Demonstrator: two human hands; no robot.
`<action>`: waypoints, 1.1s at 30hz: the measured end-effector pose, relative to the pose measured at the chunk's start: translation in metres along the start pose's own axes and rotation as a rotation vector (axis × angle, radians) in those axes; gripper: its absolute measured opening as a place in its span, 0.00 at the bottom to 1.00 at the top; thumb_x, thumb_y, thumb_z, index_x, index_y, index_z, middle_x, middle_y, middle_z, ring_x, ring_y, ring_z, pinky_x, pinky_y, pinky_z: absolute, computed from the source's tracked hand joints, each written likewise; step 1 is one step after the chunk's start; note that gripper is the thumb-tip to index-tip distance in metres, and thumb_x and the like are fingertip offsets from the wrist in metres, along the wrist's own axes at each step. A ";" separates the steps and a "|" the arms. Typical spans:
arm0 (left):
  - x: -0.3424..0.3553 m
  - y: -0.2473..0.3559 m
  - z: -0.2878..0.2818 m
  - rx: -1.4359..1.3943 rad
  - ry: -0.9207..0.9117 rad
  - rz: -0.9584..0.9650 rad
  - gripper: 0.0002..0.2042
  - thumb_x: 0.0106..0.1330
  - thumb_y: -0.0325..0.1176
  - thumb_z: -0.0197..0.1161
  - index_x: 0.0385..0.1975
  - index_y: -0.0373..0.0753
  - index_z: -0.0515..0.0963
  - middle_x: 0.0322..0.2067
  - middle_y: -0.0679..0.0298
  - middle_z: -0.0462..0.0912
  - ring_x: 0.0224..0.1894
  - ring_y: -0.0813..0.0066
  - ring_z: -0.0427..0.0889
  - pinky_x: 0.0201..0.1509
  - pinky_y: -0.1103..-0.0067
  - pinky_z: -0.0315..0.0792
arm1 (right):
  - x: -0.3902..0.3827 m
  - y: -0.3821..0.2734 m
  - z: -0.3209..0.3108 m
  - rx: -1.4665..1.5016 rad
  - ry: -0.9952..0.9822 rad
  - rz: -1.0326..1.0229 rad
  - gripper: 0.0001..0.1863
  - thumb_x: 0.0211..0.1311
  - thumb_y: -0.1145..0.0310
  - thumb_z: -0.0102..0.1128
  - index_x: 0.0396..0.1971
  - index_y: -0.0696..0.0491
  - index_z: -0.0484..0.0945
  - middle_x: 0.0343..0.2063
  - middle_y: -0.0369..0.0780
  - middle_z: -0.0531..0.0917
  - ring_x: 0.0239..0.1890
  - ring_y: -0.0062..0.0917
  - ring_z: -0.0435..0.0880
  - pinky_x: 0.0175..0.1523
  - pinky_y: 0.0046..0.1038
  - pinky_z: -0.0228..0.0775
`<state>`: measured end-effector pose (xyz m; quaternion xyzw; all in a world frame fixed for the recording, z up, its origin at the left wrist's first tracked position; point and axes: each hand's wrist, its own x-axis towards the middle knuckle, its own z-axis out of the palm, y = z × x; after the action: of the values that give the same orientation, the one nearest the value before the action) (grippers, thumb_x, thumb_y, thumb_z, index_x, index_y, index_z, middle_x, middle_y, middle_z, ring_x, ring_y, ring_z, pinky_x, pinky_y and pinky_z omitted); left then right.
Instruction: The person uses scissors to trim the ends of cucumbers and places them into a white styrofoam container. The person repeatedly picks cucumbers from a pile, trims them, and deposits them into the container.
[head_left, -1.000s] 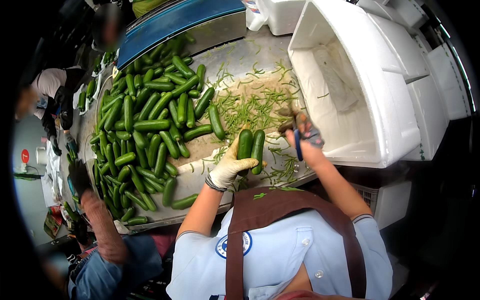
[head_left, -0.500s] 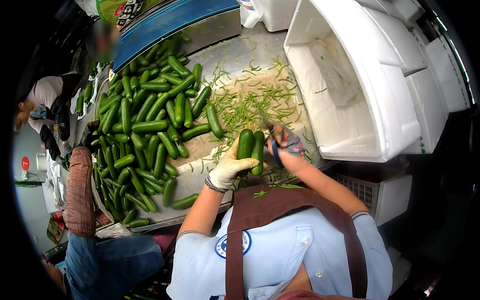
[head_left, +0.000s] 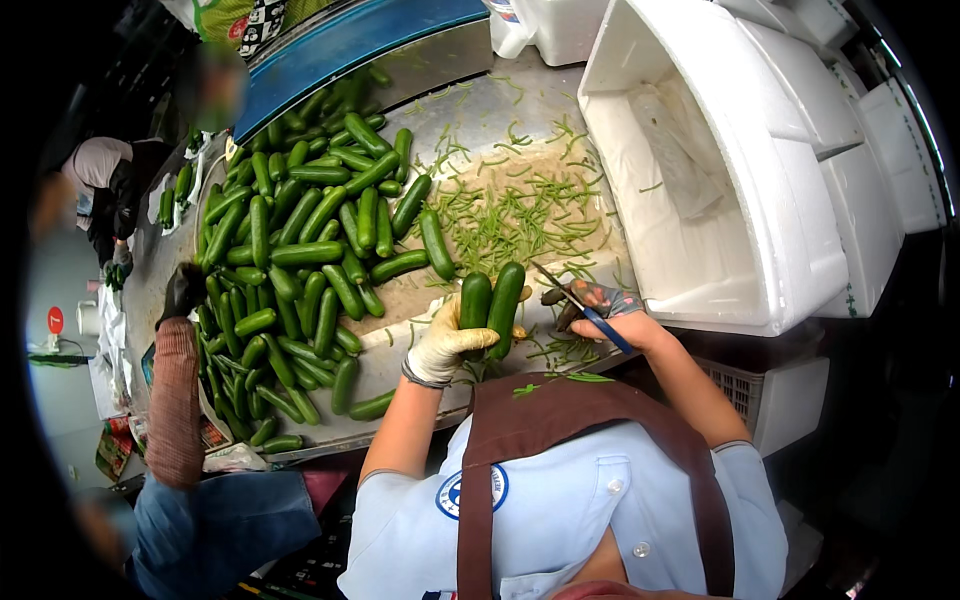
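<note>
My left hand (head_left: 446,345), in a pale glove, is closed around two smooth dark green cucumbers (head_left: 507,300), held side by side and nearly upright above the table's near edge. My right hand (head_left: 608,308), in a patterned grey fingerless glove, is closed on blue-handled scissors (head_left: 605,328), their blade tilted up to the left. It is a short way right of the cucumbers, apart from them. A big heap of cucumbers (head_left: 305,250) covers the table's left side. Thin green trimmings (head_left: 520,215) lie scattered ahead of my hands.
A white foam box (head_left: 735,270) with a liner inside stands open at the right, with more foam boxes (head_left: 868,200) behind it. At left, a co-worker's dark-gloved hand (head_left: 180,290) is beside the heap. Another person (head_left: 105,190) stands farther off. A grey plastic crate (head_left: 735,385) is below.
My right hand has drawn right and down, away from the cucumbers, and its scissors show more clearly. My left hand has shifted slightly; the two cucumbers now lean right.
</note>
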<state>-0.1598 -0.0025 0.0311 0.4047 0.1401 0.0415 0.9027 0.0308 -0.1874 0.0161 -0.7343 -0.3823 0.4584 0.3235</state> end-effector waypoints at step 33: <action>0.020 -0.020 -0.003 -0.583 0.002 -0.110 0.31 0.65 0.54 0.40 0.59 0.35 0.57 0.53 0.46 0.67 0.51 0.53 0.72 0.49 0.63 0.70 | 0.001 0.021 0.033 0.386 0.356 -0.042 0.19 0.42 0.60 0.68 0.23 0.55 0.67 0.23 0.33 0.71 0.28 0.16 0.68 0.34 0.21 0.63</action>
<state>-0.1420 -0.0097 0.0097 0.1202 0.1447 0.0314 0.9816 0.0065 -0.1932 -0.0135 -0.7200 -0.2400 0.3796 0.5291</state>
